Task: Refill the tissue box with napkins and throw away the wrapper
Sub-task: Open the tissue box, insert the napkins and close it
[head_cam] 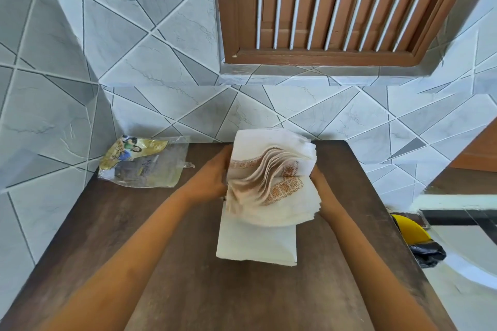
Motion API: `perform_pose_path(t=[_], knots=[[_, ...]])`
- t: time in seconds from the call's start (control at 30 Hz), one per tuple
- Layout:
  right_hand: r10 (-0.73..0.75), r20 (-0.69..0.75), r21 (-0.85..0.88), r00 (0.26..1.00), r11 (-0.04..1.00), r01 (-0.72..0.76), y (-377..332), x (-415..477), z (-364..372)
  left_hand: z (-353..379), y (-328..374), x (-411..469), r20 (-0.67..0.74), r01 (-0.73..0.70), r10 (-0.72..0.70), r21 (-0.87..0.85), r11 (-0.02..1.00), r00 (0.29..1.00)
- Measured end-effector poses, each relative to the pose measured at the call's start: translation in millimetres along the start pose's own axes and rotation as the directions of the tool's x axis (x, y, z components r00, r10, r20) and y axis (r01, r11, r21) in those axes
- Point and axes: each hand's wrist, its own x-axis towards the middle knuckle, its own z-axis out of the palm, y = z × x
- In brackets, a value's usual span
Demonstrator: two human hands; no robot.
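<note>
Both hands clamped on one thick stack of white paper napkins with brown lace print (271,180), left hand (212,177) on its left edge, right hand (316,173) mostly hidden behind its right edge. Held above a flat white pile, possibly more napkins (255,242), on the dark wooden table (161,250). Mid-refill, apparently squaring the bundle. No tissue box visible. Next: finding the box, then binning the empty clear plastic wrapper with gold print (145,161), lying far-left.

No text can be read. The wrapper (144,161), at left of centre in the frame, carries a printed picture and faint lettering too blurred to make out.
</note>
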Motion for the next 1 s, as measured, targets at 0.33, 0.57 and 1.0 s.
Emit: perform_pose_path(t=[0.33, 0.57, 1.0], knots=[[-0.159, 0.2, 0.101, 0.967, 0.985, 0.141, -21.5, -7.1, -10.1, -11.6, -3.8, 0.5, -0.074, 0.105, -0.136, -0.33, 0.938, 0.988], [-0.2, 0.139, 0.195, 0.97, 0.966, 0.171, -26.7, 0.4, -12.7, -9.0, -1.9, 1.3, -0.091, 0.033, -0.045, -0.134, 0.99, 0.995], [-0.232, 0.105, -0.106, 0.967, 0.964, 0.242, -24.8, 2.5, -8.2, -3.2, -5.6, 4.8, 0.051, 0.093, -0.12, 0.372, 0.923, 0.991]])
